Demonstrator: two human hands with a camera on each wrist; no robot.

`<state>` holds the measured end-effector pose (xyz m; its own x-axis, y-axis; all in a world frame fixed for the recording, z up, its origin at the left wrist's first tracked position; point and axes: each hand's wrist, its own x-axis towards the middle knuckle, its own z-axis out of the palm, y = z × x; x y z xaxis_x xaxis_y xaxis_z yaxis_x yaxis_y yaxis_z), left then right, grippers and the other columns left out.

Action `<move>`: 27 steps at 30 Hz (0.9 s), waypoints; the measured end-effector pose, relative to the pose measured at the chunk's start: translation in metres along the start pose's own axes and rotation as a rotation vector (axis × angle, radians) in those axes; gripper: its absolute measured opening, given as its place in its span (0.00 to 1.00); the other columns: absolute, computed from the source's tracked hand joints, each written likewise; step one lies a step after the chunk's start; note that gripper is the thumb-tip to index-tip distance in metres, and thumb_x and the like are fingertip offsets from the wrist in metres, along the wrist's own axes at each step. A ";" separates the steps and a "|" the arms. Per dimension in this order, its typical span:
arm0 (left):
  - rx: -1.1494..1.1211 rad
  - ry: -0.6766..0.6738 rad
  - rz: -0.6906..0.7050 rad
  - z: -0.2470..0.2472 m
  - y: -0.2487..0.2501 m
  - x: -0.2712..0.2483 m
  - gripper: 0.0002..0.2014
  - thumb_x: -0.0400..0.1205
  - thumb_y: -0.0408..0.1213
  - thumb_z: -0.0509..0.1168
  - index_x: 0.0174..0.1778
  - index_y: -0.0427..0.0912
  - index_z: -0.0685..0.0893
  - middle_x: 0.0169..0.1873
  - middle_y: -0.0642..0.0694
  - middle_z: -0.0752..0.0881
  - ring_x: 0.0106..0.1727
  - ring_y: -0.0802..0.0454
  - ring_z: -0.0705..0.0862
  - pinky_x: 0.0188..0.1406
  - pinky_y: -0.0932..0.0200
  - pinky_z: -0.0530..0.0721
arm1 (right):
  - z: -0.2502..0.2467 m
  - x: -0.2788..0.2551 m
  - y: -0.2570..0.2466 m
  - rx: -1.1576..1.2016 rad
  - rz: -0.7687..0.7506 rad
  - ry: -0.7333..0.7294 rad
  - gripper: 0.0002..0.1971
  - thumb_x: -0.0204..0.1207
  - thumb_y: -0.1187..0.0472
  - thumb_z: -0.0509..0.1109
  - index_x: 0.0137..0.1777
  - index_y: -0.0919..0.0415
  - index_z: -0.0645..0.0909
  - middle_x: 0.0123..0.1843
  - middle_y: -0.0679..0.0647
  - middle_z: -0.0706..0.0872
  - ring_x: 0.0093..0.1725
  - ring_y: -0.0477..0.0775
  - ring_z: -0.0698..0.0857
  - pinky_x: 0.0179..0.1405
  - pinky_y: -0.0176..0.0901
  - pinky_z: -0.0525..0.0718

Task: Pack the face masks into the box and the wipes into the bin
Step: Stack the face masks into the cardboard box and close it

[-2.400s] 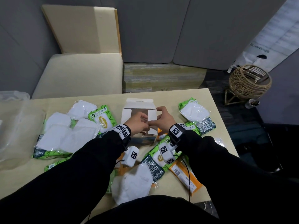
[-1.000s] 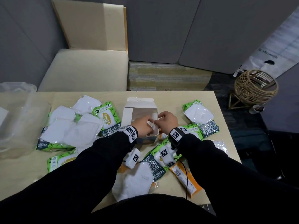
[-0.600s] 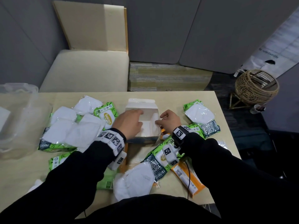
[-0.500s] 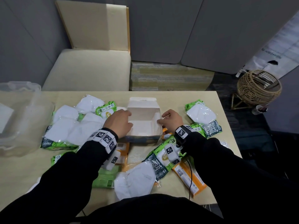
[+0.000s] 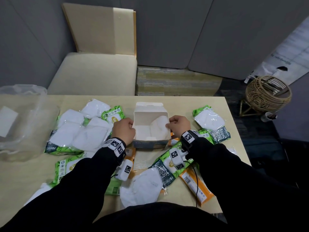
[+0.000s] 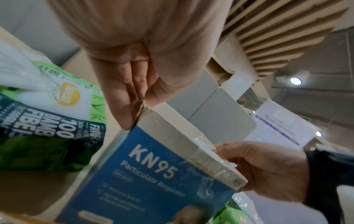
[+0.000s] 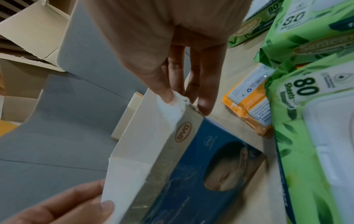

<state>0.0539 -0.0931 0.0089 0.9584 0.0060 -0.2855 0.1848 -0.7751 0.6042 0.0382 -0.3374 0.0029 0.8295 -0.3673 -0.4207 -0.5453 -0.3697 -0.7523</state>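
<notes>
Nearest me a bagged KN95 mask (image 5: pixel 142 186) lies on the table (image 5: pixel 217 104). At twelve o'clock my left hand (image 5: pixel 124 129) and right hand (image 5: pixel 178 123) pinch the KN95 box (image 5: pixel 150 143) walls, steadying it open over one mask (image 5: pixel 158 128) inside. Wipes packs (image 5: pixel 113 114) wait around; the clear bin (image 5: pixel 25 114) sits at ten.

A cream seat (image 5: pixel 93 74) is set just behind the table (image 5: pixel 215 104), with a tan backrest (image 5: pixel 100 29) leaned against the grey wall panels (image 5: pixel 217 30). To the right of the seat, a striped low bench (image 5: pixel 175 82) is seen. A wicker ball basket (image 5: pixel 267 96) is stood on the floor to the right of the table, with a white paper bag (image 5: pixel 287 56) behind it.
</notes>
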 end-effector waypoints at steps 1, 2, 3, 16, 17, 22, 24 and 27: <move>-0.012 0.001 -0.003 0.000 -0.001 -0.001 0.13 0.77 0.30 0.68 0.55 0.46 0.88 0.41 0.48 0.89 0.51 0.43 0.86 0.53 0.55 0.83 | 0.000 -0.001 0.000 0.015 0.005 -0.001 0.07 0.71 0.66 0.80 0.48 0.57 0.90 0.45 0.56 0.93 0.40 0.58 0.93 0.24 0.52 0.92; -0.028 -0.002 -0.007 0.000 -0.002 -0.002 0.13 0.77 0.32 0.69 0.58 0.46 0.87 0.40 0.50 0.88 0.52 0.44 0.86 0.54 0.56 0.81 | 0.000 -0.002 0.001 0.031 0.012 -0.005 0.08 0.72 0.66 0.81 0.50 0.58 0.89 0.46 0.56 0.93 0.39 0.57 0.93 0.22 0.50 0.90; -0.040 -0.004 -0.007 0.000 -0.004 -0.003 0.15 0.78 0.34 0.71 0.61 0.45 0.86 0.39 0.52 0.88 0.53 0.45 0.85 0.55 0.57 0.80 | 0.000 -0.004 0.001 0.044 0.014 -0.011 0.10 0.71 0.64 0.82 0.51 0.59 0.88 0.47 0.56 0.92 0.40 0.56 0.93 0.21 0.49 0.90; 0.077 0.138 0.367 -0.011 0.023 -0.012 0.12 0.82 0.43 0.73 0.61 0.52 0.84 0.51 0.54 0.79 0.48 0.54 0.79 0.49 0.56 0.78 | -0.014 -0.002 0.004 0.148 -0.014 0.001 0.18 0.66 0.54 0.88 0.50 0.57 0.85 0.44 0.60 0.89 0.30 0.63 0.88 0.29 0.57 0.91; 0.077 0.113 0.414 -0.008 0.029 -0.012 0.10 0.82 0.42 0.72 0.59 0.51 0.85 0.49 0.55 0.80 0.46 0.55 0.79 0.49 0.54 0.80 | -0.015 -0.001 0.005 0.145 -0.036 0.020 0.17 0.66 0.54 0.87 0.49 0.57 0.85 0.40 0.59 0.88 0.27 0.62 0.86 0.30 0.55 0.89; 0.048 -0.112 0.442 0.016 0.054 -0.011 0.12 0.82 0.40 0.73 0.61 0.48 0.88 0.50 0.52 0.87 0.48 0.52 0.86 0.59 0.50 0.87 | -0.025 0.000 -0.001 0.164 -0.101 0.104 0.14 0.68 0.51 0.85 0.44 0.57 0.86 0.31 0.50 0.81 0.30 0.54 0.81 0.30 0.52 0.84; 0.090 -0.207 0.384 0.026 0.062 -0.010 0.17 0.82 0.44 0.73 0.67 0.46 0.87 0.53 0.50 0.89 0.53 0.50 0.87 0.62 0.50 0.86 | -0.031 0.002 -0.001 0.157 -0.118 0.104 0.12 0.71 0.53 0.84 0.41 0.58 0.85 0.29 0.47 0.79 0.29 0.52 0.78 0.31 0.49 0.81; 0.134 -0.243 0.359 0.037 0.069 -0.007 0.19 0.84 0.46 0.71 0.70 0.46 0.86 0.54 0.49 0.90 0.57 0.48 0.87 0.63 0.53 0.84 | -0.038 0.008 0.007 0.133 -0.112 0.116 0.14 0.71 0.50 0.84 0.37 0.55 0.82 0.27 0.45 0.77 0.31 0.53 0.78 0.34 0.51 0.82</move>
<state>0.0519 -0.1699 0.0254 0.8748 -0.4142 -0.2514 -0.1951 -0.7761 0.5996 0.0363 -0.3759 0.0135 0.8603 -0.4288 -0.2758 -0.4237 -0.3004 -0.8546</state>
